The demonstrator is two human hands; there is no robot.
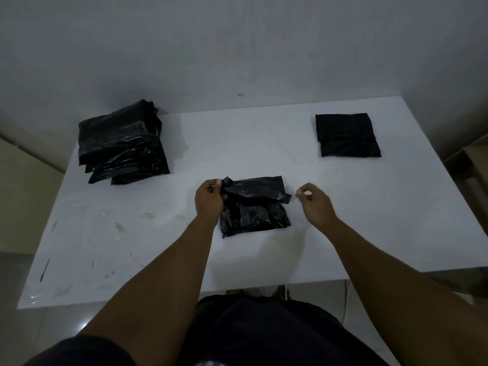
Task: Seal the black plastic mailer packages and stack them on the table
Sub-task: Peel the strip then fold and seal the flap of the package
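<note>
- Left hand (pixel 210 199) is pinching the flap of the near mailer (pixel 254 216); its contents are hidden.
- Right hand (pixel 315 204) is hovering curled beside it; whether it grips anything cannot be told.
- Mailer pile (pixel 122 146) is lying far left.

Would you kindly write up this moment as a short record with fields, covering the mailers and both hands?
table: white, scuffed
centre mailer: flap raised, unsealed
left hand: pinches the flap's left corner
right hand: clear of the mailer, pinches a pale scrap
left pile: several mailers, loosely stacked
far right mailer: lies alone, flat
</note>
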